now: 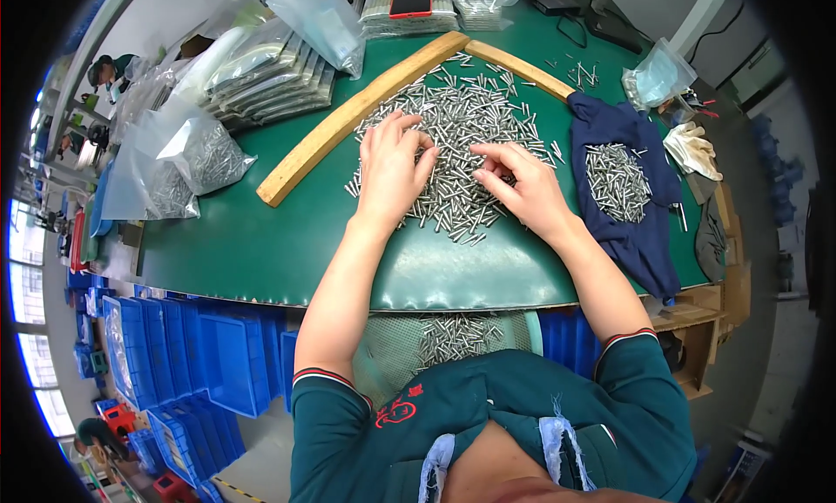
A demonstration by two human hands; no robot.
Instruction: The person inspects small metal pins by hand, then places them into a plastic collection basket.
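Note:
A broad heap of small silvery metal pins (461, 120) covers the middle of the green table. Over its left side is my left hand (392, 168), fingers bent and apart, the fingertips among the pins. My right hand (527, 189) reaches in from the right side of the heap. Its thumb and forefinger are apart, with pins between and beneath them. I make out nothing gripped in either hand; the undersides of the fingers are hidden.
Two wooden bars (366, 115) frame the heap's far sides. On the right, a navy cloth (640, 233) bears a smaller pin pile, near white gloves (692, 150). Bags of pins (209, 155) lie left. Below the table edge are a green mesh (383, 337) with pins and blue bins (231, 355).

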